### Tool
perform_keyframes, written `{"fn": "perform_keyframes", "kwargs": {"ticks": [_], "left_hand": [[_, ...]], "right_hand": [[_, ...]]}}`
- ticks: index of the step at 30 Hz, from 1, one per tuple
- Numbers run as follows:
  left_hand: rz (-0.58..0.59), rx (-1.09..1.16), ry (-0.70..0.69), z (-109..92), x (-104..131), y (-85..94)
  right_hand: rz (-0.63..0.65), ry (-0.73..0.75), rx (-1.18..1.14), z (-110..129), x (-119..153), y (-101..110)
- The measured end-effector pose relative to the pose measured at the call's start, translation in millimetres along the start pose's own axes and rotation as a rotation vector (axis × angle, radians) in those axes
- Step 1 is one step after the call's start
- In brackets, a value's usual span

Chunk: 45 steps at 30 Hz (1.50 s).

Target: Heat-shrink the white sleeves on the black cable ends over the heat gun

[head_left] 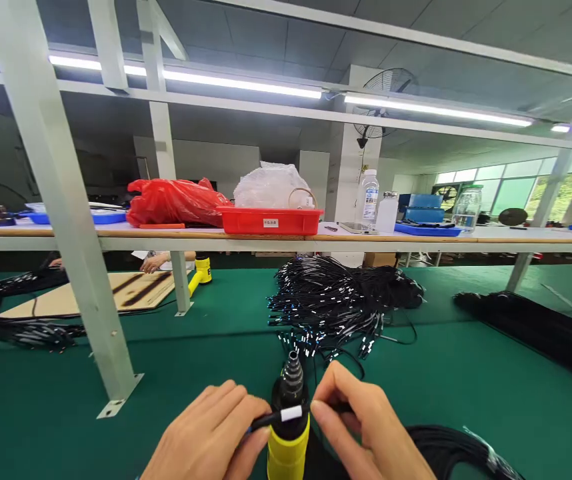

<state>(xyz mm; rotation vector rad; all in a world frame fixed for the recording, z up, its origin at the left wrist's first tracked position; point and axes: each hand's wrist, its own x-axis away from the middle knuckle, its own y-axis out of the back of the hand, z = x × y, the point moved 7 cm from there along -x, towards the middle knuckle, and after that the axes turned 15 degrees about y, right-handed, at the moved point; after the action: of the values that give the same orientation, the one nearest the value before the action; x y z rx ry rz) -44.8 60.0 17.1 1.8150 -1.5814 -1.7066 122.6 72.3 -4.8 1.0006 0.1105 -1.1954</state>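
Note:
A black cable with a short white sleeve (291, 413) on it is stretched between my two hands. My left hand (211, 430) is closed on the cable left of the sleeve, thumb against fingers. On the other side, my right hand (359, 417) pinches the cable between thumb and fingertips. Directly behind the sleeve stands a yellow and black heat gun (287, 453), its stepped metal nozzle (293, 373) pointing up. From this view I cannot tell how far the cable is from the gun. Further back lies a large pile of black cables (336, 293) with white and blue marked ends.
Another coil of black cables (451, 447) lies front right, and a long black bundle (531, 327) at far right. Left stands a metal post (66, 200). Across the bench, another person's hand (152, 263) rests by a scorched board (91, 293). A shelf above holds a red bin (271, 222).

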Motion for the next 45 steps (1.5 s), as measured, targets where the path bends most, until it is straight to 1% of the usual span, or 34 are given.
{"fn": "perform_keyframes", "kwargs": {"ticks": [5, 10, 13, 19, 24, 28, 34, 45], "left_hand": [[0.090, 0.007, 0.148, 3.1, -5.4, -1.4], [0.244, 0.051, 0.324, 12.4, -14.6, -13.5], [0.296, 0.135, 0.388, 14.7, -22.4, -19.6], [0.275, 0.253, 0.420, 19.0, -36.7, -30.1], [0.310, 0.269, 0.474, 30.9, -39.8, -46.0], [0.320, 0.288, 0.488, 34.9, -42.4, -52.9], [0.317, 0.286, 0.487, 35.8, -44.7, -54.1], [0.285, 0.317, 0.497, 38.3, -47.5, -54.1]], "right_hand": [[-0.010, -0.064, -0.047, -6.1, -6.6, 3.7], [-0.049, -0.076, -0.015, -17.4, -17.7, 9.1], [-0.057, -0.064, 0.001, -22.0, -24.5, 12.0], [-0.085, -0.069, 0.030, -36.5, -32.5, 13.4], [-0.095, -0.070, 0.040, -50.1, -35.3, 10.9], [-0.094, -0.084, 0.060, -54.5, -37.2, 10.8], [-0.089, -0.081, 0.095, -54.3, -40.7, 11.2], [-0.088, -0.066, 0.087, -57.9, -42.0, 9.2]]}}
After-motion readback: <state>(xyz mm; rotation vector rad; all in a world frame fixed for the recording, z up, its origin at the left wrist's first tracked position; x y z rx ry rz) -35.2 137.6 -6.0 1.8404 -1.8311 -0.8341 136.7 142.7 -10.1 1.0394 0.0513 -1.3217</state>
